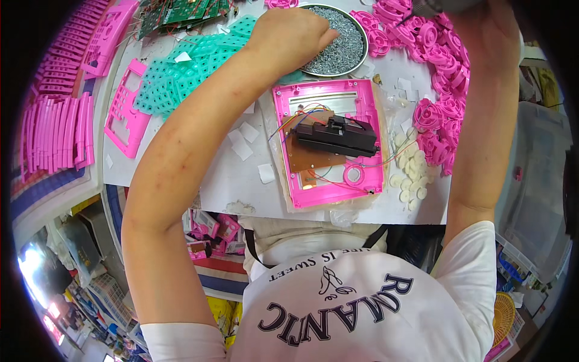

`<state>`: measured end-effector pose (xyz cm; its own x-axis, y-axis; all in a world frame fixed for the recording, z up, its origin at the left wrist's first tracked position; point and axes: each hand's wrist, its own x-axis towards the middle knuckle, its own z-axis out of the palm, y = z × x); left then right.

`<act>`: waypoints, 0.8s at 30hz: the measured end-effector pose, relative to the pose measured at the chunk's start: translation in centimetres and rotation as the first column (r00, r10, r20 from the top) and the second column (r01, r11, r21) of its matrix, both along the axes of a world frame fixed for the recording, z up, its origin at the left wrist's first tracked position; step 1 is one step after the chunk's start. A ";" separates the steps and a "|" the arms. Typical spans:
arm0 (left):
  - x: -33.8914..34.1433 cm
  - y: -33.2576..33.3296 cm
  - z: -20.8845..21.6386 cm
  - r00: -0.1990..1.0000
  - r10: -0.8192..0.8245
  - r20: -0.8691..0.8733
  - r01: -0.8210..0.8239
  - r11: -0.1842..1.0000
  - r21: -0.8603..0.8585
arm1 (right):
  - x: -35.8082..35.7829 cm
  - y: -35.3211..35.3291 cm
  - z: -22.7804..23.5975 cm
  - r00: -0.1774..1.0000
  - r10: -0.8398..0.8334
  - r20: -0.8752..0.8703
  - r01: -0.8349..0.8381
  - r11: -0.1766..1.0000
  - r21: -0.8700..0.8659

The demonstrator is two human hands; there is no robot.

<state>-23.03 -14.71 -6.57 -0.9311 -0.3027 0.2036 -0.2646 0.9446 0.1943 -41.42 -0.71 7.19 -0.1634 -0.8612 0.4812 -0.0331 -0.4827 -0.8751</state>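
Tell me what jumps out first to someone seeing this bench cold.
The open pink housing in the middle of the white table draws the eye first, with a brown circuit board, coloured wires and a black module inside it. Just beyond it, the left hand reaches into a round metal dish of screws. Bright pink round parts pile up along the right side, and teal keypad sheets lie to the left.

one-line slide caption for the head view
Left hand in a screw dish, pink housing with circuit board below.
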 end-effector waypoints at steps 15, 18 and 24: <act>12.1 11.9 5.1 0.928 0.112 -0.355 0.089 0.860 0.503 | 9.3 7.1 -2.8 0.922 0.384 0.039 -0.379 0.920 -0.098; 12.2 12.0 5.1 0.926 0.161 -0.341 0.071 0.812 0.579 | 10.5 7.4 -2.5 0.947 0.322 0.016 -0.320 0.945 -0.072; 12.2 11.7 4.7 0.924 0.125 -0.363 0.097 0.839 0.536 | 11.8 7.4 -2.7 0.957 0.288 0.018 -0.288 0.957 -0.013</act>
<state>-10.79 -3.05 -1.90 -0.8137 -0.4781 0.3306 -0.0808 0.6563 0.7502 -29.66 6.69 4.52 0.0817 -0.8683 0.4893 0.1258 -0.4781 -0.8693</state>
